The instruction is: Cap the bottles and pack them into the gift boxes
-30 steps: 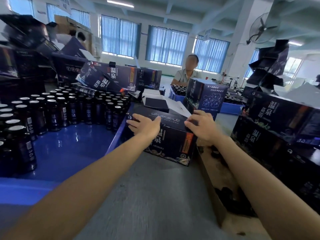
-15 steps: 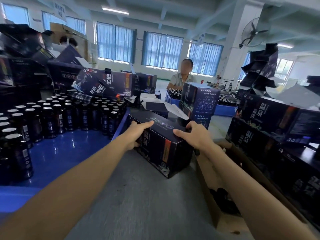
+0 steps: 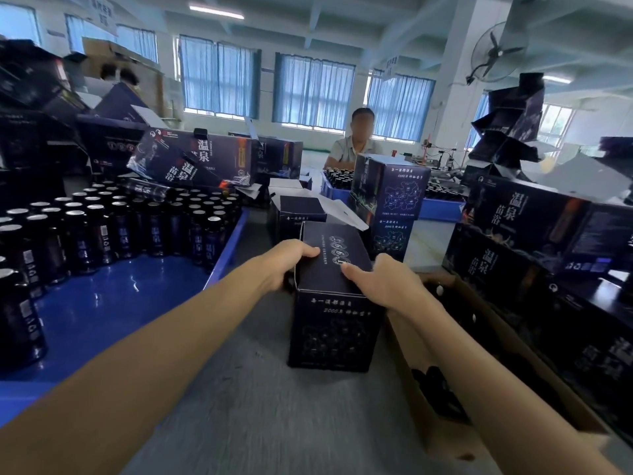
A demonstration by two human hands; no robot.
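Observation:
A dark navy gift box [image 3: 334,323] stands on the grey table in front of me, its narrow end face towards me. My left hand [image 3: 286,265] grips its upper left edge, thumb on top. My right hand [image 3: 383,282] holds the upper right edge, thumb pressed on the lid. Several dark capped bottles [image 3: 113,228] stand in rows in the blue tray [image 3: 113,310] at the left.
More gift boxes are stacked at the right [image 3: 537,241], behind the tray [image 3: 202,162] and beyond the held box [image 3: 390,204]. An open brown carton [image 3: 479,354] sits at the right. A person [image 3: 356,145] sits across the table.
Both hands have turned the box round from lying sideways with its long face to me to end-on, and pulled it nearer. The view has shifted slightly.

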